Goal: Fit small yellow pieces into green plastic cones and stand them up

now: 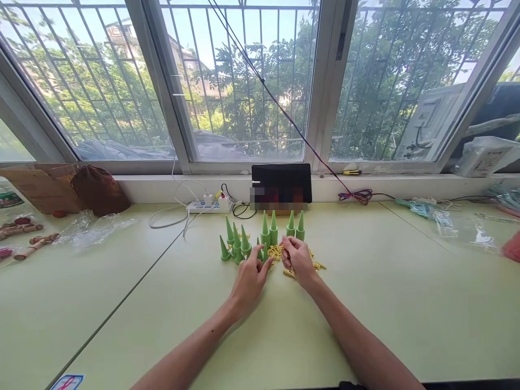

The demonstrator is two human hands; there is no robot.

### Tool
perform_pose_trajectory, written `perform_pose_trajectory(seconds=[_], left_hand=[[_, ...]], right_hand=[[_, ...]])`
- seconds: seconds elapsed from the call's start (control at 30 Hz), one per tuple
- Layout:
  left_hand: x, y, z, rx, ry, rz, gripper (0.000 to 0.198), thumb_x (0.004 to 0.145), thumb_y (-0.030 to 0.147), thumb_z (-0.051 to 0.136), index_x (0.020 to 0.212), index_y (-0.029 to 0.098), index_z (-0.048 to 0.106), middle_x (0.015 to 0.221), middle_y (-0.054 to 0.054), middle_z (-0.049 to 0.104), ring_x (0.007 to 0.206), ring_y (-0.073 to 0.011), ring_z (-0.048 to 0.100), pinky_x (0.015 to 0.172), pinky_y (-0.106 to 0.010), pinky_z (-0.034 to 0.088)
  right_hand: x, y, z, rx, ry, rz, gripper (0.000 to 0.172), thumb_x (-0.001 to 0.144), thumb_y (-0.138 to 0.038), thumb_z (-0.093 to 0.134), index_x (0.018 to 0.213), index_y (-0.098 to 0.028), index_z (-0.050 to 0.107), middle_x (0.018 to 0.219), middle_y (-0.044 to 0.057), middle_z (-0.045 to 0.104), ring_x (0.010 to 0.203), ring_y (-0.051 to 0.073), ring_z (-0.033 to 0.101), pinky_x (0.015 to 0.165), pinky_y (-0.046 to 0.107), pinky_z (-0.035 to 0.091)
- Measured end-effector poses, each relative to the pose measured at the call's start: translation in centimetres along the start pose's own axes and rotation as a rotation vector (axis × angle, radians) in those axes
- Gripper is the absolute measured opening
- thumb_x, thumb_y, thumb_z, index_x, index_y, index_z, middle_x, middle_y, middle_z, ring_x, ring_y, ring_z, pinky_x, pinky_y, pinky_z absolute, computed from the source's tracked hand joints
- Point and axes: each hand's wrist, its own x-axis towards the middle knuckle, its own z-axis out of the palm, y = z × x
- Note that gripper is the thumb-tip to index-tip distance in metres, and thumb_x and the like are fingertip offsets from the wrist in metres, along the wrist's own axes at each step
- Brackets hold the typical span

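Several green cones stand upright in a cluster on the pale green table. A pile of small yellow pieces lies among and in front of them. My left hand rests palm down on the table, fingers apart, fingertips touching a small green cone at the pile's edge. My right hand is curled over the right part of the yellow pile, its fingers pinched together on something I cannot make out.
A dark tablet leans on the windowsill behind the cones. A white power strip with cables lies to its left. A brown pouch, cardboard and wooden pieces are at far left; plastic bags at right.
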Motion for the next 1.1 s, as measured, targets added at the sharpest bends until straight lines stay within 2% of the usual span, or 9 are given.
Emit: perform_pose_trajectory(seconds=[0.23,0.43,0.6,0.7,0.87,1.1], left_hand=[[0.3,-1.2,0.2,0.057,-0.029,-0.031,0.044,0.089,0.049,0.048,0.111,0.013,0.061,0.053,0.003,0.056,0.048,-0.0138,0.046,0.053,-0.025,0.036],[0.4,-1.2,0.2,0.077,-0.044,-0.010,0.032,0.090,0.045,0.048,0.093,0.016,0.062,0.051,0.004,0.052,0.047,-0.0125,0.042,0.051,-0.024,0.032],[0.4,-0.6,0.0,0.073,-0.006,0.021,0.030,0.089,0.042,0.047,0.074,0.017,0.056,0.050,0.004,0.048,0.048,-0.0111,0.038,0.050,-0.024,0.029],[0.5,-0.2,-0.3,0.047,0.032,0.016,0.030,0.090,0.041,0.046,0.074,0.018,0.054,0.053,0.004,0.049,0.049,-0.0108,0.039,0.051,-0.024,0.030],[0.6,0.4,-0.8,-0.019,0.116,0.001,0.027,0.091,0.042,0.046,0.075,0.019,0.048,0.052,0.007,0.042,0.048,-0.0098,0.035,0.049,-0.023,0.029],[0.6,0.4,-0.8,-0.056,0.132,0.001,0.029,0.091,0.041,0.047,0.072,0.021,0.041,0.052,0.007,0.037,0.047,-0.0097,0.032,0.049,-0.023,0.026]], right_hand=[[-0.3,-0.6,0.3,0.004,-0.018,-0.001,0.038,0.075,-0.052,0.069,0.071,-0.018,0.053,0.048,-0.009,0.038,0.033,0.003,0.028,0.032,0.018,0.021],[-0.3,-0.6,0.3,-0.018,0.006,-0.046,0.034,0.077,-0.048,0.069,0.077,-0.018,0.054,0.055,-0.008,0.043,0.034,0.003,0.031,0.031,0.018,0.022],[-0.3,-0.8,0.4,-0.095,0.049,-0.061,0.035,0.076,-0.051,0.069,0.077,-0.019,0.055,0.054,-0.008,0.043,0.034,0.004,0.030,0.031,0.020,0.022],[-0.4,-0.7,0.4,-0.200,0.092,-0.089,0.037,0.076,-0.055,0.066,0.078,-0.019,0.056,0.056,-0.006,0.047,0.035,0.005,0.032,0.032,0.021,0.023],[-0.1,0.1,0.0,-0.434,0.134,-0.221,0.035,0.080,-0.054,0.060,0.076,-0.019,0.058,0.061,0.000,0.056,0.047,0.011,0.046,0.040,0.023,0.033],[-0.1,0.2,-0.1,-0.506,0.109,-0.252,0.030,0.084,-0.047,0.058,0.073,-0.019,0.058,0.067,0.001,0.058,0.055,0.013,0.049,0.047,0.023,0.035]])
